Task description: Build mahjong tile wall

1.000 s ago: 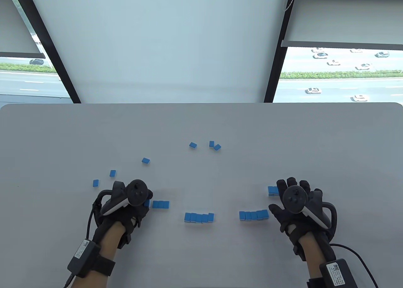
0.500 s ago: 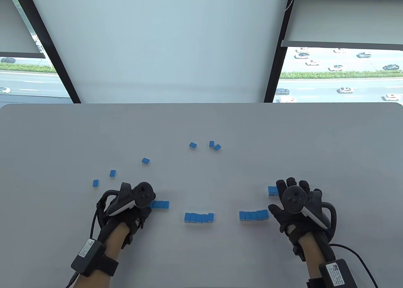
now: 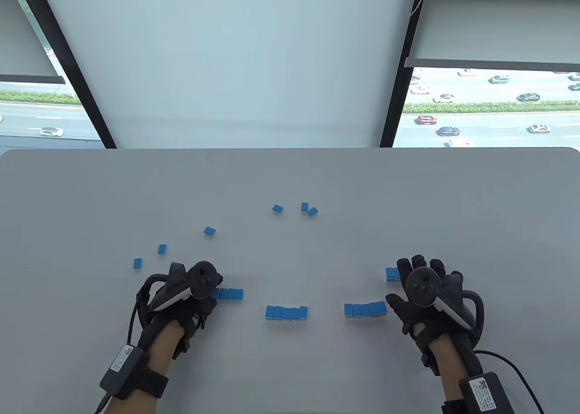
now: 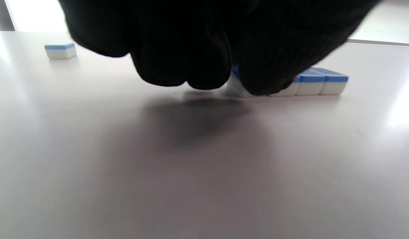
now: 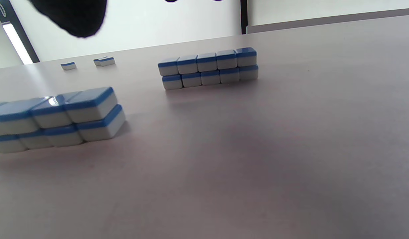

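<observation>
Since a moment ago my left hand (image 3: pixel 188 291) has slid a little toward the right along the near edge of the worktop (image 3: pixel 290 178), closing on the left end of the short single-layer row (image 3: pixel 229 294); my right hand (image 3: pixel 426 291) has not shifted. In the left wrist view my left fingers (image 4: pixel 178 66) are curled down at that row's end tile, touching it, but I cannot tell whether they actually pinch it. My right hand lies flat with fingers spread, holding nothing, beside the small stack (image 3: pixel 392 274). As I judge it, the wall is partly done: two double-layer runs of five stand near the front edge, the middle block (image 3: pixel 287 313) and the right block (image 3: pixel 365 309), well apart, not yet joined. The left row has one layer only. Six loose tiles remain farther back: three toward the centre (image 3: pixel 304 207) and three toward the left (image 3: pixel 162 249). Those need gathering, and the sections need pushing together.
</observation>
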The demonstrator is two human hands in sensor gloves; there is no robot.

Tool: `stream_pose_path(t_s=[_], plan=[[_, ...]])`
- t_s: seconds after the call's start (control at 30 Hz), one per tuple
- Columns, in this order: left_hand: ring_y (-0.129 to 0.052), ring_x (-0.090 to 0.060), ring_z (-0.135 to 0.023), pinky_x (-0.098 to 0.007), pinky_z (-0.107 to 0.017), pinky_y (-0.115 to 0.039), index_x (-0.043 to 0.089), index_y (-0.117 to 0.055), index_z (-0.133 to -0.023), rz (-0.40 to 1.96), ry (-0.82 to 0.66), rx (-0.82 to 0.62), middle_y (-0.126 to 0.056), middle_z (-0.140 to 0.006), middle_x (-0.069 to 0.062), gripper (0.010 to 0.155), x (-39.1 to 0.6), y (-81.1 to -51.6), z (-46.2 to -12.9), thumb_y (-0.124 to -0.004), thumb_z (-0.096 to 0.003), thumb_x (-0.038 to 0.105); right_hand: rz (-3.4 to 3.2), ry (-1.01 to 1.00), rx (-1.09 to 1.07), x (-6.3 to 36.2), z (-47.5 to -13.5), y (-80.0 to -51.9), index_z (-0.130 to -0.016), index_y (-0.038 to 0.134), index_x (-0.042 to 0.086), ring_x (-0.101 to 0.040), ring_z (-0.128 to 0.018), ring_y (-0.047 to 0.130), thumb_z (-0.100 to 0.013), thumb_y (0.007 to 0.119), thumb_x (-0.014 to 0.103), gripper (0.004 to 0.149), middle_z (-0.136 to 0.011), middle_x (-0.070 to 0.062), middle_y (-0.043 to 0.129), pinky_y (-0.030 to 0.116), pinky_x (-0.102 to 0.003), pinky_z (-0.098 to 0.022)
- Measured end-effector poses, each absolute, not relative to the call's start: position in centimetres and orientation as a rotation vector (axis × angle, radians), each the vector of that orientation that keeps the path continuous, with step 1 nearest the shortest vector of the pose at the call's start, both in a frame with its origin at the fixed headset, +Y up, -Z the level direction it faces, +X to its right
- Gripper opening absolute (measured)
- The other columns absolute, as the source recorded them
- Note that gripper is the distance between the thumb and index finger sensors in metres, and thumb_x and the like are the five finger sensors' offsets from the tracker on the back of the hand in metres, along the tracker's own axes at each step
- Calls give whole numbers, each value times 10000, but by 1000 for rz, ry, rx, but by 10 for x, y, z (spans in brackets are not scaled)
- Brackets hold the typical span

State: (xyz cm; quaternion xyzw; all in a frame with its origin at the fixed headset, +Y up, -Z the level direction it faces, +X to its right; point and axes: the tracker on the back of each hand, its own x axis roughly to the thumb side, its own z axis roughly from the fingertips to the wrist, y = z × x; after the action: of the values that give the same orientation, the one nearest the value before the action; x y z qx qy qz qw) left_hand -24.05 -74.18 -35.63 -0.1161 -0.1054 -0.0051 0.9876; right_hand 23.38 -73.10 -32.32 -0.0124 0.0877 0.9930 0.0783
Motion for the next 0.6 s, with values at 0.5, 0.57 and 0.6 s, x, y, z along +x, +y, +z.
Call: stream_pose_path(t_s=[0.5, 0.57, 0.6], plan=[[-793, -319, -911, -588, -692, -653, 347, -619, -1051, -30, -148, -71, -720, -1070, 32, 747, -291, -676, -387, -937, -385, 467, 2970, 253, -34, 235, -323, -731, -1085, 260, 352, -403, -1037, 155, -456, 668, 643, 804, -1164, 2, 180, 136, -656, -667], [-784, -321, -919, -592, -698, -640, 357, -620, -1049, -36, -115, -73, -717, -1074, 36, 745, -303, -675, -399, -941, -384, 456, 2971, 249, -35, 235, -324, -730, -1085, 260, 353, -402, -1038, 155, -456, 667, 644, 804, -1164, 1, 179, 135, -656, -667], [-779, -323, -923, -593, -699, -637, 360, -621, -1047, -42, -100, -80, -714, -1075, 35, 743, -307, -676, -403, -943, -384, 451, 2971, 248, -36, 235, -324, -730, -1085, 261, 352, -403, -1037, 155, -456, 668, 643, 804, -1164, 2, 178, 136, -656, -667]])
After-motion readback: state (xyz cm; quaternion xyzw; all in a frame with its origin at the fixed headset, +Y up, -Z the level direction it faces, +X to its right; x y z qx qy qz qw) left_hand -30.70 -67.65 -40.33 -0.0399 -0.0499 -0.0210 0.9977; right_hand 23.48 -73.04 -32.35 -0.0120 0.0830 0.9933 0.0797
